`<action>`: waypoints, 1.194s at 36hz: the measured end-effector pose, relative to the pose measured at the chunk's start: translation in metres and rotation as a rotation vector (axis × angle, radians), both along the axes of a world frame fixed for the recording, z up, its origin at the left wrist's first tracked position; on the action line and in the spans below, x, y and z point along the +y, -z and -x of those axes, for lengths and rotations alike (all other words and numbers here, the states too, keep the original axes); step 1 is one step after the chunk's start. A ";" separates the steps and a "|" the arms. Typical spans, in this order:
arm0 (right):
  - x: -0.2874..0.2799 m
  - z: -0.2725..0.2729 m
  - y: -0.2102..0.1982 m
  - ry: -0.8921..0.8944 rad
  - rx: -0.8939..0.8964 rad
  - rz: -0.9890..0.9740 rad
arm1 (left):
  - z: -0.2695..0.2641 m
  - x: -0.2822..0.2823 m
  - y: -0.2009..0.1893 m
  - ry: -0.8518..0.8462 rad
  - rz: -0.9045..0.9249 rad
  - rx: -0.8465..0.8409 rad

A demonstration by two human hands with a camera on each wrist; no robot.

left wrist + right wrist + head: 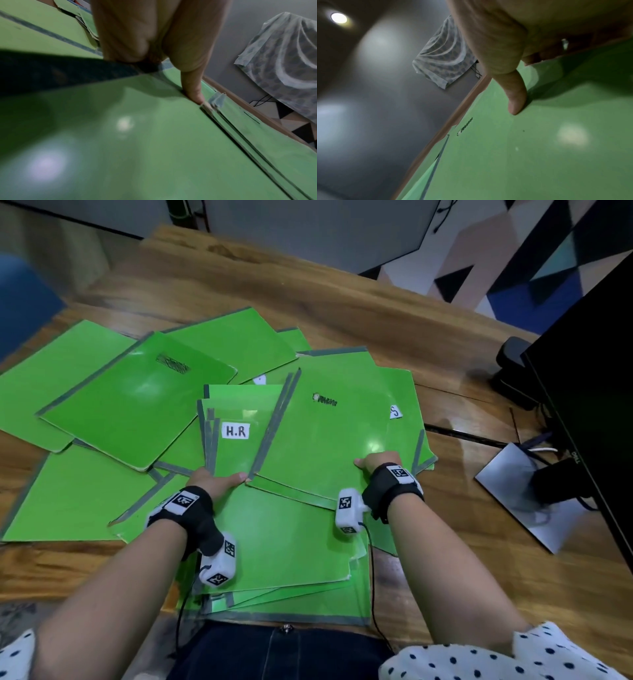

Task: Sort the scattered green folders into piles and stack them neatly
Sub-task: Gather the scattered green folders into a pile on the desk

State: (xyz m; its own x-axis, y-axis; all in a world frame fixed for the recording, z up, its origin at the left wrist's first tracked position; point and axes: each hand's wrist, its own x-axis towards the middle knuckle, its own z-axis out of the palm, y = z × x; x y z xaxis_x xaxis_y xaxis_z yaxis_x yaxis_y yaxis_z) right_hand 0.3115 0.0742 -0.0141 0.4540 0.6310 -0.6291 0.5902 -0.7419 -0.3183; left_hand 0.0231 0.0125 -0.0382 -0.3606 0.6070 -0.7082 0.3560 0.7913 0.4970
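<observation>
Left hand point(219, 481) grasps H.R folder point(239, 436); right hand point(376, 462) grasps centre-frame folder point(329, 433). Risk: glossy covers slip, pile point(284, 559) skews.

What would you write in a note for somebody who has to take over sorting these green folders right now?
Left hand: grips the near edge of the folder labelled H.R, thumb on top.
Right hand: grips the near edge of the folder with dark print, thumb on its cover.
Both folders lie mid-table among the rest.
Done: a rough pile sits at the near table edge, its edges not squared.
Left: most folders lie fanned and overlapping across the wooden table, including the far-left ones. Sort them into piles, then square every stack.
</observation>
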 end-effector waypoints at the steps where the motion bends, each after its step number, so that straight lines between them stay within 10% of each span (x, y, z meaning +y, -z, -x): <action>1: 0.001 -0.004 -0.001 0.020 0.003 -0.049 | 0.000 0.000 0.000 0.000 0.001 -0.006; 9: -0.026 -0.042 -0.029 -0.053 0.437 -0.276 | 0.004 0.000 -0.009 -0.035 0.003 -0.168; 29: -0.100 0.037 0.019 -0.369 0.063 -0.065 | -0.010 -0.013 -0.033 0.003 -0.037 -0.166; 43: -0.086 0.018 -0.005 0.061 0.523 -0.271 | -0.047 -0.031 -0.054 -0.066 -0.445 -0.045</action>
